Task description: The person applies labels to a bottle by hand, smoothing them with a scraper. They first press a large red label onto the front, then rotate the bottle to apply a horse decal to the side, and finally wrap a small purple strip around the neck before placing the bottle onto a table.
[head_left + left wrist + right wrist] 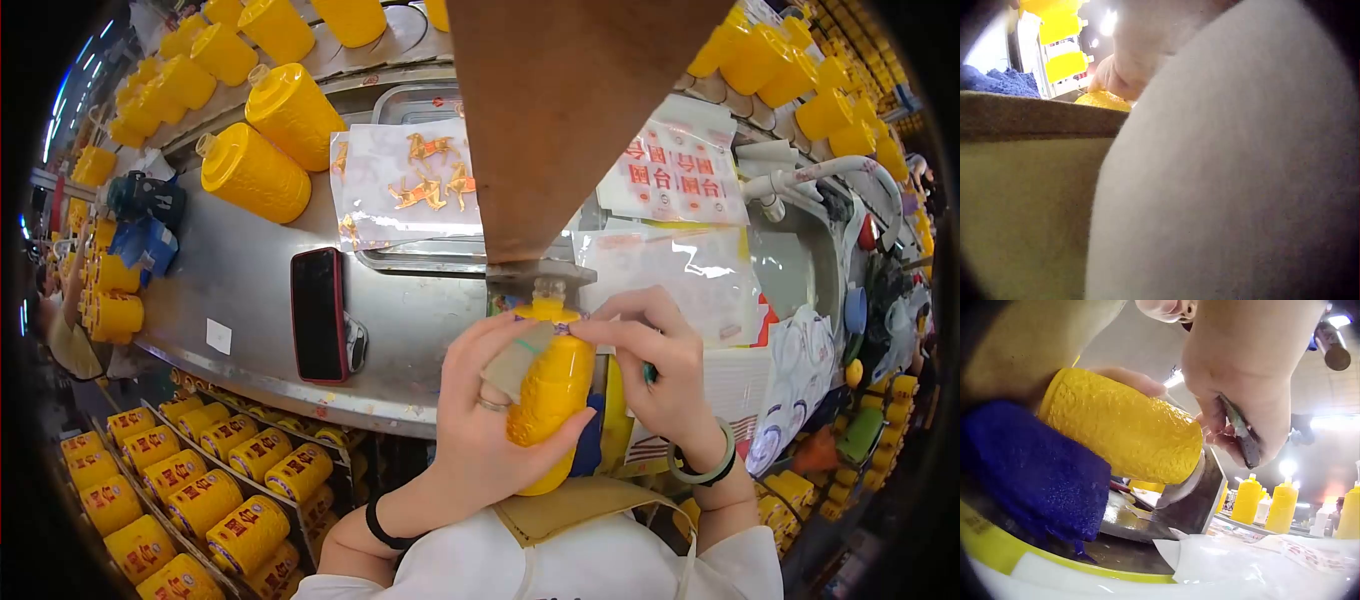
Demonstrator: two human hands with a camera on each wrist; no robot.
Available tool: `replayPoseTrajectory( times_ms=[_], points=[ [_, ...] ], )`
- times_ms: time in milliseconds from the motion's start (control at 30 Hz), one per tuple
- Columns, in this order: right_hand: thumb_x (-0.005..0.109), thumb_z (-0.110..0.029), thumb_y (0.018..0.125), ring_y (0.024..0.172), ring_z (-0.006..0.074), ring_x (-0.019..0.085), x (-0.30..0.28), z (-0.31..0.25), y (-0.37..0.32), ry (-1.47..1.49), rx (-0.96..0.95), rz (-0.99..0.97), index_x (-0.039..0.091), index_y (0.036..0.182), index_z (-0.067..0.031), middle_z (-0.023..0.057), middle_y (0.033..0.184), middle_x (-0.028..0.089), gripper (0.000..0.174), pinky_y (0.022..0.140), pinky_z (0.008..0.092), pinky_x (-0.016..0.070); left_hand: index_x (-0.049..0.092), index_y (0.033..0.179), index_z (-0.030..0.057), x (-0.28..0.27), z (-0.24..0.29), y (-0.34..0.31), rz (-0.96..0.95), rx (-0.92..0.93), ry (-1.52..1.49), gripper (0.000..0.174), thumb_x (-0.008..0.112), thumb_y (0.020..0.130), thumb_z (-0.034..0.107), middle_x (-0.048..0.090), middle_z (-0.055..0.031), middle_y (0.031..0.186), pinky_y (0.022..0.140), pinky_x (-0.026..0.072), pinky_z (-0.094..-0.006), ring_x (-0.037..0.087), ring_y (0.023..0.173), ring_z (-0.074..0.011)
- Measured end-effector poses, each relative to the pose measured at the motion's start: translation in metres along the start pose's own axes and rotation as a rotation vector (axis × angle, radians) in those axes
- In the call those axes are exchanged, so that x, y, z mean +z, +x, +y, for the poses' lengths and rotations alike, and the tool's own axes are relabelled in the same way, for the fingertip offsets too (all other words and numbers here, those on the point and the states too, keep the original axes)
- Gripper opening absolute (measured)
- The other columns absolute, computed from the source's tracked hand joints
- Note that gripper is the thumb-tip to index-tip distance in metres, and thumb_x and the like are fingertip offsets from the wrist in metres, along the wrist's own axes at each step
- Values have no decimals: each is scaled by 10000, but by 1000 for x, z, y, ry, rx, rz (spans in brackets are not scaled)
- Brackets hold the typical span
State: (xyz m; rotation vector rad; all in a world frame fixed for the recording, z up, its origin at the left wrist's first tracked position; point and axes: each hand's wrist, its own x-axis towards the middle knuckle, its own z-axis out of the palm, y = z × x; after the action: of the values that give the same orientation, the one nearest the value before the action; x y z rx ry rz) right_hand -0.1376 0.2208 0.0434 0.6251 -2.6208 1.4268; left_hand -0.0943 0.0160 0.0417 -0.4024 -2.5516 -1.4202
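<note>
A yellow bottle (562,385) with a textured surface and clear neck is held tilted in front of the chest in the head view. My left hand (470,430) grips its body, thumb along the near side. Under those fingers lies a beige piece (513,368) with a green line. At the bottle's shoulder, the fingertips of my right hand (655,365) touch a purplish patterned band. Tucked in that hand is a slim dark tool (1247,447) with a greenish part, its kind unclear. The left wrist view is mostly sleeve, with the bottle's edge (1102,100) showing.
A phone (318,315) lies on the metal bench, left of the hands. Sheets of gold horse figures (430,185) and red characters (675,170) lie behind. Two yellow bottles (255,175) lean back left. A blue cloth (1041,469) sits beside the held bottle. A brown post (570,120) stands ahead.
</note>
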Motion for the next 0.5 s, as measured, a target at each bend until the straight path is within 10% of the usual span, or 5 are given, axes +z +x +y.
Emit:
replayPoseTrajectory(
  times_ms=[200, 500],
  points=[
    [588, 179, 748, 875, 251, 604, -9, 18, -5, -94, 37, -14, 799, 1027, -106, 86, 989, 656, 451, 739, 355, 500, 566, 1373, -2, 1, -41, -12, -17, -202, -669, 745, 912, 724, 120, 537, -196, 1405, 1074, 492, -431, 585, 1283, -351],
    [598, 172, 748, 811, 226, 555, 8, -3, 0, 4, 10, 45, 808, 1099, -139, 67, 1012, 659, 514, 722, 335, 488, 542, 1396, -1, 4, -2, 0, -13, 42, 26, 806, 931, 712, 174, 543, -198, 1382, 1076, 462, -440, 566, 1266, -373]
  ],
)
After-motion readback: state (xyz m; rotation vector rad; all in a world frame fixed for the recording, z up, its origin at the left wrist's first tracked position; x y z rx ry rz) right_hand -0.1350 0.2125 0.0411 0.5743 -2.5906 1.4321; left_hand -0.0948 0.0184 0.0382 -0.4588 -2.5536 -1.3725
